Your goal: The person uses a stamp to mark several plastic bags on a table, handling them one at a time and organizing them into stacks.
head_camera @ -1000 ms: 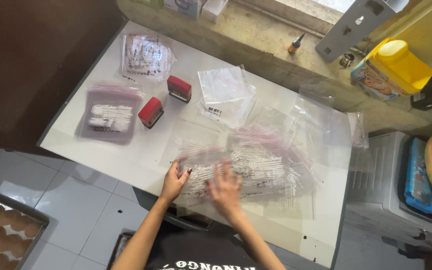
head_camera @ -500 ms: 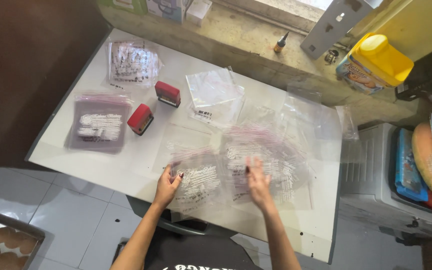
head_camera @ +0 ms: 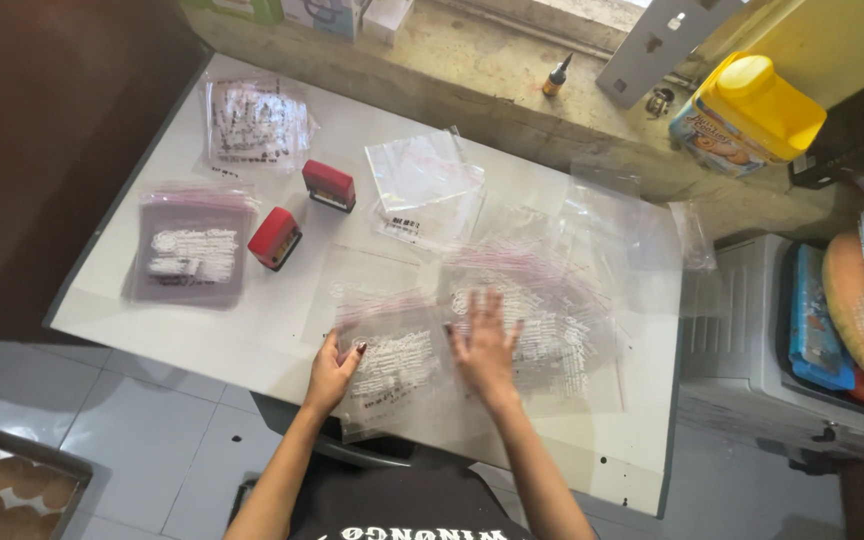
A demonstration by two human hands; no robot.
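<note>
**Hands on printed clear bags at tabletop's near edge**

Person is working two piles of clear printed plastic bags. The smaller bag stack (head_camera: 392, 365) is lying at the near edge of the white tabletop (head_camera: 142, 325), slightly overhanging it. The left hand (head_camera: 332, 370) is gripping its left side, fingers curled and pinching the edge. The right hand (head_camera: 484, 345) is lying flat, fingers spread, palm down, straddling the gap between that stack and the bigger, messier bag pile (head_camera: 542, 310) just to the right.

Farther out: two red stamps (head_camera: 275, 238) (head_camera: 329, 185) are sitting left of centre, near each other but apart. A purple-tinted bag pack (head_camera: 192, 250) is lying by the left edge, another printed bag bundle (head_camera: 252, 122) at the far left corner. Loose empty clear bags (head_camera: 422, 185) are spreading over the far middle and right. A yellow-lidded jar (head_camera: 747, 115) and small dark bottle (head_camera: 555, 76) are standing on the ledge beyond. An egg tray (head_camera: 2, 490) is showing on the floor, lower left.
</note>
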